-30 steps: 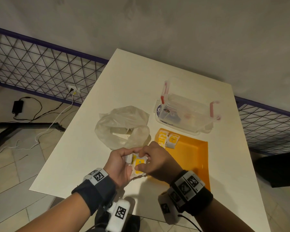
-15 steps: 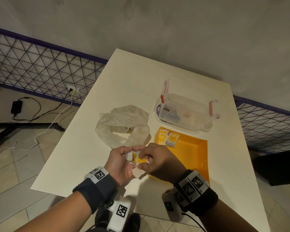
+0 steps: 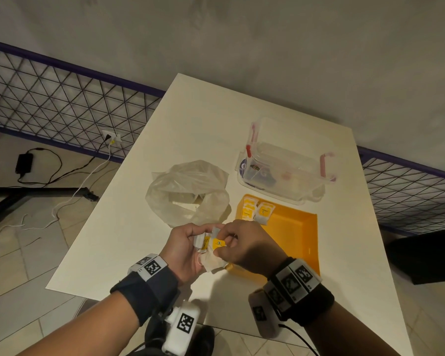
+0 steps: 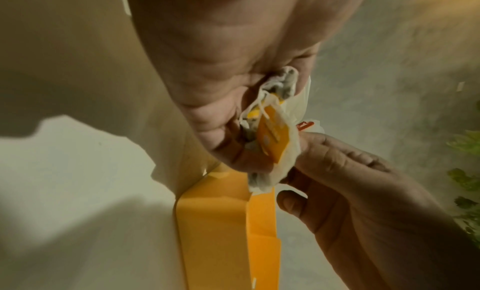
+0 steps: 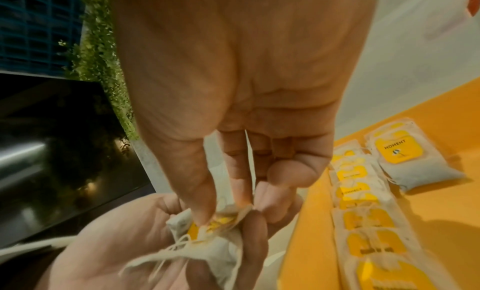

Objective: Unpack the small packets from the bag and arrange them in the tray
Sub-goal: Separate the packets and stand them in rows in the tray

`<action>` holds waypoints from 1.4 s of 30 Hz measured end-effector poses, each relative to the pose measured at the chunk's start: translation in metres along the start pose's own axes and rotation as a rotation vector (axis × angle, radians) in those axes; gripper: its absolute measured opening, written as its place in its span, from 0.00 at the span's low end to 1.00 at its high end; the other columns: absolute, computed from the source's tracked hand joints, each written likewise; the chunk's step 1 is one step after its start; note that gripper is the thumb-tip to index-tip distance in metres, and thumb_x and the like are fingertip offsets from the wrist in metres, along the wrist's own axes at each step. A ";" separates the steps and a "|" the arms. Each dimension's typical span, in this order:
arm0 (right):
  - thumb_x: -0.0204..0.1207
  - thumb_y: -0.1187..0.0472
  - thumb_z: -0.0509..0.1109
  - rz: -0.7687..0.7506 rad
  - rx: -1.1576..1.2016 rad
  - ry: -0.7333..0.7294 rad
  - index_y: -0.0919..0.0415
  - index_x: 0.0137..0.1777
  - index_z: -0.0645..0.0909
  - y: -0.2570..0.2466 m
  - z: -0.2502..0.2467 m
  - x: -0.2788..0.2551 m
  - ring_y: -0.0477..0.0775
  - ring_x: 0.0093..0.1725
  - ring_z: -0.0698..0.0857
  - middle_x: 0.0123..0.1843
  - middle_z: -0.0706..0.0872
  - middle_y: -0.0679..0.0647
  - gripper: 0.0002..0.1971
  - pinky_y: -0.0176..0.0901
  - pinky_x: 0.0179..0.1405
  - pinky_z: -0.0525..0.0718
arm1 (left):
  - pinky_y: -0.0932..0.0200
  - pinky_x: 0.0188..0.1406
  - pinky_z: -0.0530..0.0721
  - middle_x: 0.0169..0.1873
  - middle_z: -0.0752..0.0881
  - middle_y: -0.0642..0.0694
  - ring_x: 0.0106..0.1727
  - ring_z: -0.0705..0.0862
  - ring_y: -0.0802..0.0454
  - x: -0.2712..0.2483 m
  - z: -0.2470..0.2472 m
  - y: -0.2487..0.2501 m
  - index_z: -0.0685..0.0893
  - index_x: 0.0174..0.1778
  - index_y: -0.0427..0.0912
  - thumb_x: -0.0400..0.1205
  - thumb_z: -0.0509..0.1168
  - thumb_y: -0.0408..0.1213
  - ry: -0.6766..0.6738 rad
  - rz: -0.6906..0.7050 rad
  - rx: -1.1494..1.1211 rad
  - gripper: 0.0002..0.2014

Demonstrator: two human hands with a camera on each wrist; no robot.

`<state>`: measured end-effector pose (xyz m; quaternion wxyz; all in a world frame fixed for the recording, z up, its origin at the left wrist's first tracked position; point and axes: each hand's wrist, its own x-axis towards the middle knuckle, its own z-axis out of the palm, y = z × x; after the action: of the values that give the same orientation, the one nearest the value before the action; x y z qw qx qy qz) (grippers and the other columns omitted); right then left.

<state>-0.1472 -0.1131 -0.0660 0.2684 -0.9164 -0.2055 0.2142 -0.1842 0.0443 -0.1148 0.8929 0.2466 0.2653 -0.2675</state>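
Note:
Both hands meet just left of the orange tray [image 3: 297,235] near the table's front. My left hand [image 3: 188,242] cups a small bunch of white packets with yellow labels [image 3: 211,249]. My right hand [image 3: 238,244] pinches one packet [image 4: 275,144] of that bunch between thumb and fingers; strings trail from the packets [image 5: 205,245]. Several packets [image 3: 257,210] lie in a row at the tray's far left corner, with one more packet [image 5: 405,152] beside the row. The crumpled clear plastic bag [image 3: 188,191] lies on the table behind my hands.
A clear plastic box with red latches [image 3: 285,168] stands behind the tray. The white table [image 3: 216,119] ends close to my wrists. A black wire fence [image 3: 62,109] and cables on the tiled floor [image 3: 49,170] lie to the left.
My right fingers have shifted on the bunch held in my left hand and now pinch one packet at its top. Both hands stay in the same place.

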 end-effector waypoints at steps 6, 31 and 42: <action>0.77 0.53 0.64 -0.083 -0.004 0.077 0.58 0.46 0.90 0.004 0.000 0.001 0.56 0.42 0.84 0.39 0.88 0.55 0.14 0.51 0.42 0.81 | 0.47 0.29 0.87 0.50 0.86 0.31 0.40 0.87 0.34 0.000 0.004 -0.002 0.85 0.61 0.31 0.76 0.54 0.35 0.027 -0.006 -0.019 0.23; 0.74 0.68 0.67 0.301 -0.231 0.240 0.55 0.41 0.87 0.049 -0.077 0.005 0.56 0.45 0.85 0.43 0.89 0.54 0.10 0.43 0.39 0.80 | 0.46 0.38 0.80 0.60 0.83 0.23 0.44 0.83 0.31 0.015 -0.006 -0.003 0.84 0.63 0.28 0.75 0.55 0.37 0.082 0.047 0.063 0.25; 0.70 0.66 0.78 0.363 -0.106 -0.137 0.57 0.37 0.90 0.064 -0.070 0.014 0.49 0.33 0.90 0.30 0.91 0.54 0.04 0.38 0.36 0.84 | 0.49 0.47 0.72 0.61 0.83 0.24 0.46 0.83 0.32 0.017 -0.008 -0.003 0.86 0.62 0.30 0.75 0.56 0.38 0.128 0.051 0.124 0.25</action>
<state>-0.0839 -0.1837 -0.0539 0.1621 -0.9346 -0.0656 0.3096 -0.1765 0.0405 -0.1320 0.8636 0.3247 0.2983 -0.2444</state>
